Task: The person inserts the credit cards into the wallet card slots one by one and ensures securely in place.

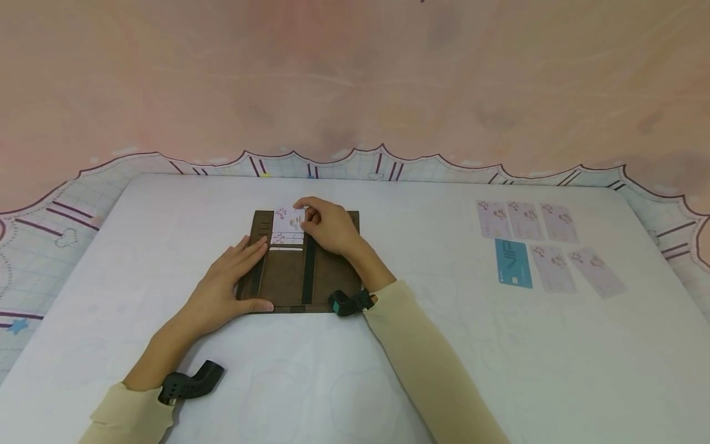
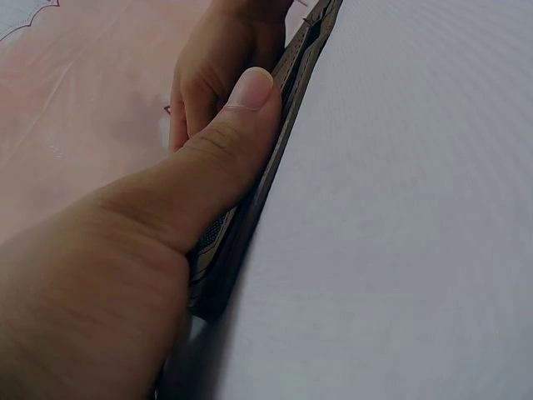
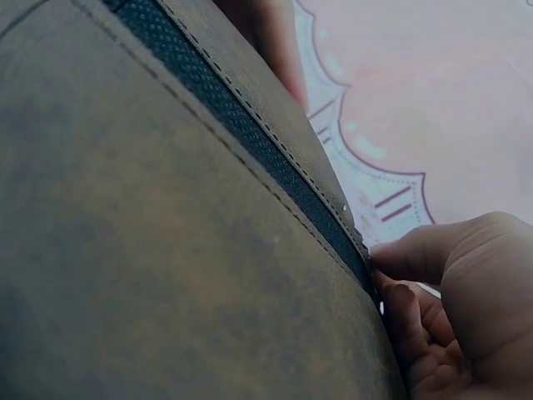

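Observation:
A brown wallet (image 1: 283,277) lies spread open on the white table, with a dark strip down its middle. My left hand (image 1: 224,277) rests on its left side, fingers extended, the thumb (image 2: 225,142) along the near edge in the left wrist view. With thumb and forefinger, my right hand (image 1: 333,229) pinches the right edge of a white card with pink flowers (image 1: 284,221). That card stands upright at the top of the wallet's slots. Below it, strips of other cards show in the slots. In the right wrist view, the wallet (image 3: 166,250) hides most of the card.
To the right lie several pale flowered cards (image 1: 524,221) in two rows, with a blue VIP card (image 1: 513,264) at the lower left. A patterned cloth border (image 1: 383,165) runs along the table's far edge. Each wrist wears a black band (image 1: 191,383).

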`<state>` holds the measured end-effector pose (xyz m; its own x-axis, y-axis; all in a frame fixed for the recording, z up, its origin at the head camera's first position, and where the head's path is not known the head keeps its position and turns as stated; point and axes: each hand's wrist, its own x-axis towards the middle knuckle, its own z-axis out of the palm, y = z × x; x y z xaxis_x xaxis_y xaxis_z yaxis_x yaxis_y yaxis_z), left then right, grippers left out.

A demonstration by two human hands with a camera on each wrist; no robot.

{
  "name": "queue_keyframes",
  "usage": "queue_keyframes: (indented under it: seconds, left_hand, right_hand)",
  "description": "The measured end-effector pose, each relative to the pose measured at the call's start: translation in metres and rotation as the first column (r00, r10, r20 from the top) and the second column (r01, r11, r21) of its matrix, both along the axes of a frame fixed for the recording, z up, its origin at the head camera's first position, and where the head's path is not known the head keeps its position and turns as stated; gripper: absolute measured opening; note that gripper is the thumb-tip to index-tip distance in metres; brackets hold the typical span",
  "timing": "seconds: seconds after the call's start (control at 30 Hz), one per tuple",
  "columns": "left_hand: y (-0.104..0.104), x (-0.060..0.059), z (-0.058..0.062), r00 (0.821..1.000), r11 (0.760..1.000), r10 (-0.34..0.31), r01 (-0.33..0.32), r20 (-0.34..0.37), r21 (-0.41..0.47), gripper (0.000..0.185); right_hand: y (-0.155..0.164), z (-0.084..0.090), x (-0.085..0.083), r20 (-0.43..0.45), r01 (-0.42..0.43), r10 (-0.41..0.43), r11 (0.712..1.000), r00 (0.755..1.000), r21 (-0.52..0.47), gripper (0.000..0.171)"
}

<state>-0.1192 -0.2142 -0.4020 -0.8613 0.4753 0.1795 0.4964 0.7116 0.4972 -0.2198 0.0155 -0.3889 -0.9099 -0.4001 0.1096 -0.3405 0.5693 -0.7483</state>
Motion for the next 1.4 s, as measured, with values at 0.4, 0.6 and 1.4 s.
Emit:
queue_keyframes:
  seconds: [0.4,0.6,1.4]
  left_hand:
    - [0.0004,-0.0005,-0.0012,1.0,1.0,0.007,-0.007,0.01,0.002,0.102]
    - [-0.0002,-0.0005,-0.0013,1.0,1.0,0.015,-0.015,0.014,-0.005,0.103]
    - [0.0,-0.0003,-0.0017,1.0,1.0,0.017,-0.017,0.018,-0.01,0.102]
  right_hand:
    - [0.0017,0.0006,0.001,-0.006,-0.02,0.02,1.0,1.0,0.009,0.027]
    - [0.0022,-0.0004,0.0006,-0.023,-0.024,0.025,0.999,0.999,0.03,0.025]
    - [0.0036,-0.0035,0.0004,-0.036,-0.036,0.036,0.999,0.999,0.021,0.018]
